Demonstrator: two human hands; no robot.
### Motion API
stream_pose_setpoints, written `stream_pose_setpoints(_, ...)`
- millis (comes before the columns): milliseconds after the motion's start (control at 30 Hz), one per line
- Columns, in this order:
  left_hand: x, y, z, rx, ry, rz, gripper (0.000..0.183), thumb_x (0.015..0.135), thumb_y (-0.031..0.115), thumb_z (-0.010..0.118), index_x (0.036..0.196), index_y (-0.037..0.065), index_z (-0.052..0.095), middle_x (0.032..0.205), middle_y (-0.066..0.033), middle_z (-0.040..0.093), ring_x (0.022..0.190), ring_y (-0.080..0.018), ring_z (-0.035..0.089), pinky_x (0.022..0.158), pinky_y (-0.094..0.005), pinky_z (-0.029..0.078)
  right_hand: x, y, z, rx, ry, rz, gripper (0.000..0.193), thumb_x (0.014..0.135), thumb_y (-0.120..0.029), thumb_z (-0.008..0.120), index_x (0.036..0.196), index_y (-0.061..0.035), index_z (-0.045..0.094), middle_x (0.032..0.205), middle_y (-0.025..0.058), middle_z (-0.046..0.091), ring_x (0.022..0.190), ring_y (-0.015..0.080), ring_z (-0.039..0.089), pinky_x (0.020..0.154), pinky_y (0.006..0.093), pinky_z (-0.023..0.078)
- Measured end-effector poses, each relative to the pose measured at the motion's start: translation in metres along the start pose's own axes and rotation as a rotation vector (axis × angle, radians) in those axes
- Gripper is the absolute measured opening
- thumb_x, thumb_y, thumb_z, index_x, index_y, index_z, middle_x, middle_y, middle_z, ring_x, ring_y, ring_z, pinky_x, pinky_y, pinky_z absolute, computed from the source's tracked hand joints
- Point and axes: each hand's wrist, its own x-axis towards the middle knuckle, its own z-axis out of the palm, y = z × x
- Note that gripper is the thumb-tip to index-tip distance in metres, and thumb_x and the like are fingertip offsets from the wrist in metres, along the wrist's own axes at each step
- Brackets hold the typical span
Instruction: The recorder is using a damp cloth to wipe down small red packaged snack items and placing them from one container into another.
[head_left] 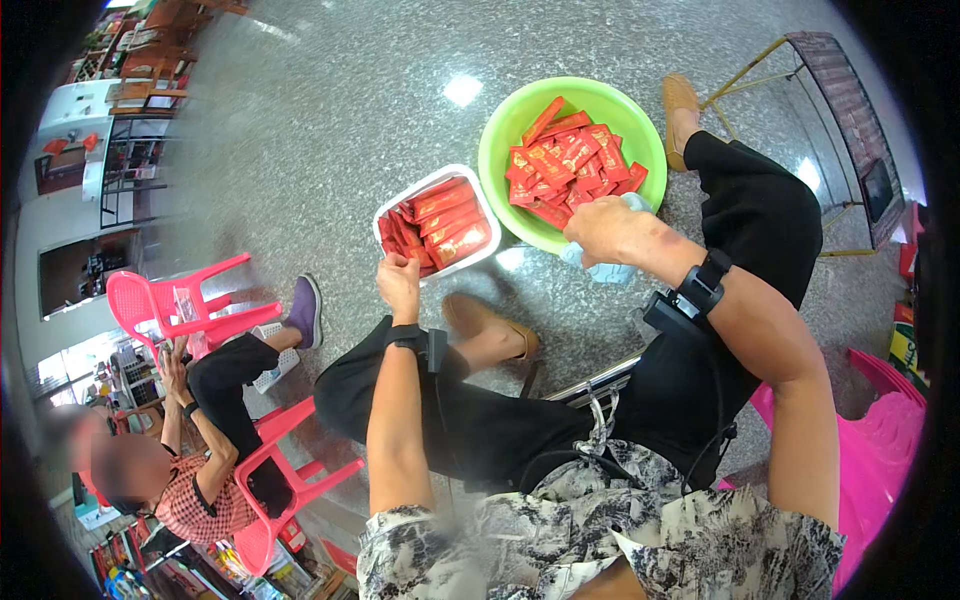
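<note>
Red packets with gold print (565, 160) lie in a loose heap in a light green round basin (490, 140). To its left stands a white square basket (491, 243), in which more red packets (445, 215) lie in rows. My left hand (400, 287) is at the basket's near-left corner, its fingertips pinched on a red packet at the edge of the stack. At the basin's near rim is my right hand (602, 232), its fingers curled closed; what they hold is hidden. A pale blue cloth (607, 273) hangs beneath and beside that hand.
Basin and basket stand on a grey speckled floor (360, 110), between my feet. On the left another person (205, 490) sits among pink plastic chairs (165, 300). A metal-framed chair (840, 120) stands at the far right, and a magenta plastic seat (880, 450) at the near right.
</note>
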Motion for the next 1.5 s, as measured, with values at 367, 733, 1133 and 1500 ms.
stream_pose_setpoints(367, 0.004, 0.096, -0.106, -1.529, -0.522, -0.122, 0.005, 0.085, 0.012, 0.043, 0.085, 0.007, 0.042, 0.111, -0.0229, 0.058, 0.105, -0.0312, 0.057, 0.090, -0.0414, 0.046, -0.006, -0.005, -0.025, 0.484, 0.747, -0.379, 0.037, 0.079, -0.024, 0.061, 0.111, -0.0057, 0.057, 0.094, 0.0159, 0.054, 0.089, 0.0323, 0.056, 0.076, 0.0413, 0.047)
stream_pose_setpoints(733, -0.036, 0.180, -0.065, -1.606, -0.808, -0.446, 0.026, 0.093, 0.025, 0.044, 0.113, 0.011, 0.055, 0.108, -0.0025, 0.059, 0.099, -0.0142, 0.056, 0.085, -0.0332, 0.047, 0.007, -0.049, -0.027, 0.363, 0.927, -0.260, 0.039, 0.072, -0.017, 0.069, 0.109, -0.0163, 0.057, 0.106, 0.0087, 0.048, 0.105, 0.0282, 0.051, 0.084, 0.0388, 0.046)
stream_pose_setpoints(1133, -0.009, 0.161, -0.062, -1.567, -0.655, -0.415, 0.034, 0.096, 0.028, 0.042, 0.107, -0.001, 0.055, 0.098, -0.0119, 0.062, 0.086, -0.0188, 0.061, 0.076, -0.0341, 0.049, 0.005, -0.040, -0.017, 0.466, 0.739, -0.365, 0.043, 0.065, -0.006, 0.072, 0.105, -0.0152, 0.059, 0.110, 0.0108, 0.046, 0.104, 0.0324, 0.049, 0.085, 0.0407, 0.044)
stream_pose_setpoints(1500, 0.008, 0.148, -0.066, -1.593, -0.516, -0.315, 0.032, 0.097, 0.026, 0.039, 0.102, -0.003, 0.053, 0.098, -0.0159, 0.062, 0.089, -0.0247, 0.063, 0.078, -0.0391, 0.053, 0.001, -0.022, -0.011, 0.397, 0.597, -0.324, 0.043, 0.066, -0.003, 0.070, 0.104, -0.0180, 0.060, 0.109, 0.0091, 0.047, 0.103, 0.0304, 0.050, 0.085, 0.0410, 0.044)
